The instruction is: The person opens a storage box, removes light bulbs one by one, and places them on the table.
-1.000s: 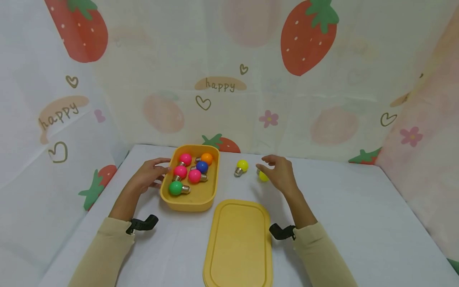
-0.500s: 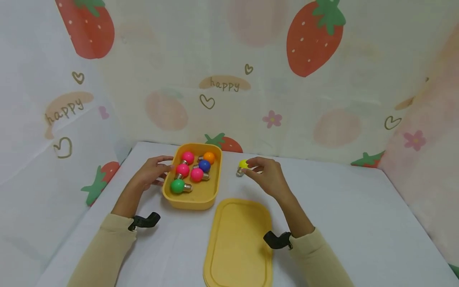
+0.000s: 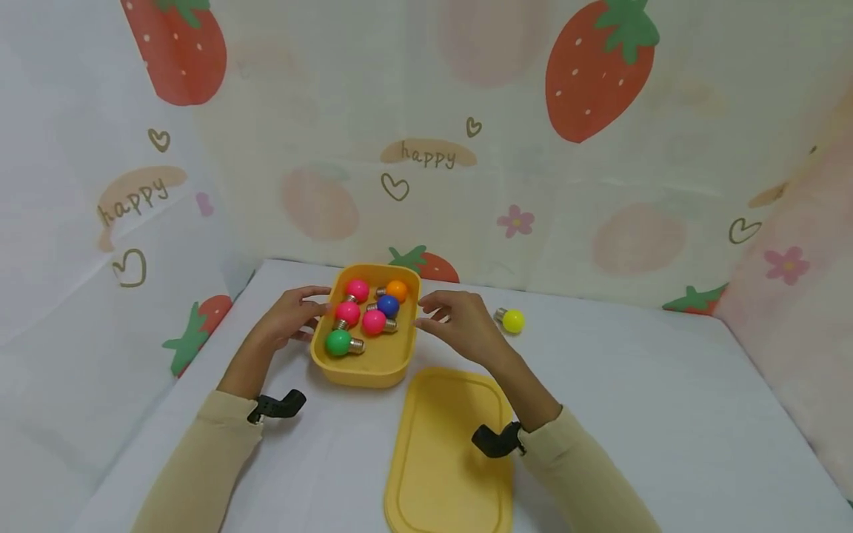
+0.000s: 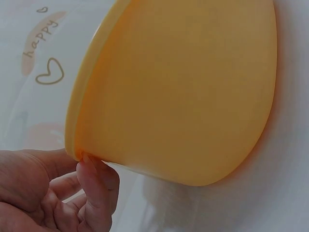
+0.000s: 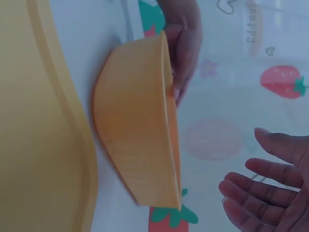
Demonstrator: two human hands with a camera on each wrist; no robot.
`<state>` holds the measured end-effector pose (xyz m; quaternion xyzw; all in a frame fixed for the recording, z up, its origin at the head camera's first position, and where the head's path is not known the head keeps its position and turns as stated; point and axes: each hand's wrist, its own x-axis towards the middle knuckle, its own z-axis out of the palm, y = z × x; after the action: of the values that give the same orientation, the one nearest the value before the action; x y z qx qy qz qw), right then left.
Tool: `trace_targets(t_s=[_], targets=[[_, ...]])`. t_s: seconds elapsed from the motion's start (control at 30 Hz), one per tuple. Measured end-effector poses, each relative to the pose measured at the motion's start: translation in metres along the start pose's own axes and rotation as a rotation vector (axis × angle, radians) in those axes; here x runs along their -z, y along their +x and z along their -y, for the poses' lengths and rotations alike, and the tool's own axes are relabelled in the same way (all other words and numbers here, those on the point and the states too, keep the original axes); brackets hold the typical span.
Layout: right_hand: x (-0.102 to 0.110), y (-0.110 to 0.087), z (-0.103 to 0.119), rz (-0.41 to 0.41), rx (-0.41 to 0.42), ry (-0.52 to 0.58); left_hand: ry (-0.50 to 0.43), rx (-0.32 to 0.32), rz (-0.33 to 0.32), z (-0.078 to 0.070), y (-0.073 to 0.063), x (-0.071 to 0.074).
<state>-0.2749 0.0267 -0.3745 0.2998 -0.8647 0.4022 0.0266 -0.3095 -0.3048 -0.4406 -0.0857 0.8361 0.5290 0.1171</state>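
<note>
A yellow plastic box (image 3: 363,377) stands on the white table, with pink bulbs (image 3: 374,322), a green bulb (image 3: 338,342), a blue bulb (image 3: 388,306) and an orange bulb (image 3: 396,290) inside. My left hand (image 3: 283,318) pinches the box's left rim; the left wrist view shows a fingertip just under the rim against the outer wall (image 4: 193,96). Beside the right rim is my right hand (image 3: 463,322), fingers loosely bent. The right wrist view shows that hand (image 5: 270,193) spread, holding nothing. Behind it lies a yellow bulb (image 3: 513,320).
A flat yellow lid (image 3: 453,459) lies on the table in front of the box, partly under the right forearm. A fabric backdrop (image 3: 426,207) printed with strawberries and hearts rises along the table's back and sides. Each wrist wears a black camera (image 3: 283,405).
My right hand has moved left from the yellow bulbs to the box's right rim. One yellow bulb shows again; the other is out of sight. My left hand stays at the box.
</note>
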Motion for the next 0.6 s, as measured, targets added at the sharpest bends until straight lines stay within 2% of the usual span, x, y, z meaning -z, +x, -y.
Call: trace_targets(t_s=[0.13,0.6], targets=[[-0.007,0.007,0.003,0.048,0.044,0.005,-0.003,0.011,-0.004,-0.001,0.002,-0.002],[-0.04,0.037,0.012,0.243,0.097,-0.078,-0.004,0.006,-0.002,0.002,0.009,-0.001]])
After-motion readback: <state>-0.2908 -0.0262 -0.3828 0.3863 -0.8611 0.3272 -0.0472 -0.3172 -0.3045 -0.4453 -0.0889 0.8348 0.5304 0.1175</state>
